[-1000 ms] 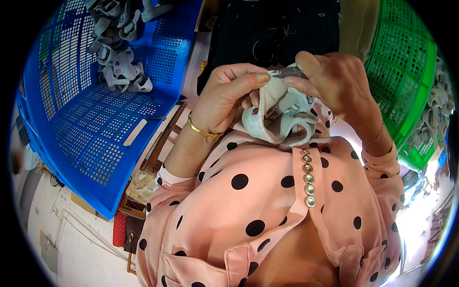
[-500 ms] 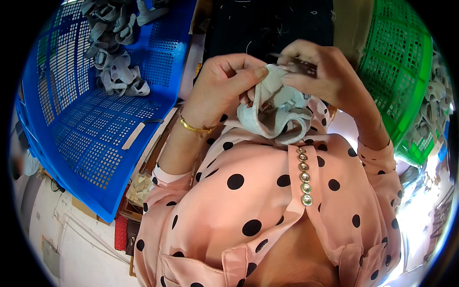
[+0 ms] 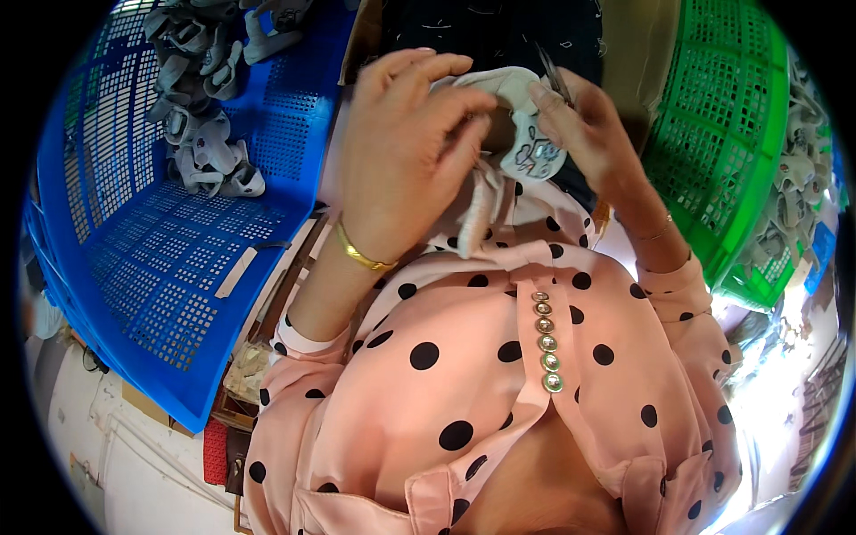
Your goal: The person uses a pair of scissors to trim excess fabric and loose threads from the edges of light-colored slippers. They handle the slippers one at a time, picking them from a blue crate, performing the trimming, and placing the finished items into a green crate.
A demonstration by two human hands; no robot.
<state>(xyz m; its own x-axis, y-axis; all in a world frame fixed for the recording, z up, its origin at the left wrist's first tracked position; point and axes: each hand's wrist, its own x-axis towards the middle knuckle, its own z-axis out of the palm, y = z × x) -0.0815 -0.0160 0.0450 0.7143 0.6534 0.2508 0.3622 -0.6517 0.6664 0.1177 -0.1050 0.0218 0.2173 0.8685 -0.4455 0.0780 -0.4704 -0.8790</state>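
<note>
A pale grey-white shoe upper (image 3: pixel 535 157) with a small printed or stitched pattern is held up in front of my chest. My right hand (image 3: pixel 593 134) pinches its edge between thumb and fingers. From the same hand juts a slim metal tool (image 3: pixel 555 77) with pointed tips, which looks like thread snips. My left hand (image 3: pixel 401 152), slightly blurred, is raised at the other side of the upper with its fingers bent and apart. It covers part of the upper, and a light strap-like end (image 3: pixel 477 214) hangs below it.
On the left stands a blue perforated basket (image 3: pixel 169 294) with several similar uppers (image 3: pixel 209 156) piled at its far end. A green perforated basket (image 3: pixel 713 169) rises on the right, with more uppers (image 3: pixel 789 201) beyond its wall. Thread scraps lie on a dark surface (image 3: pixel 486 36) ahead.
My left hand has let go of the upper and moved up and left. The upper has opened out and turned, showing its patterned side. The pointed tool now sticks upward from my right hand.
</note>
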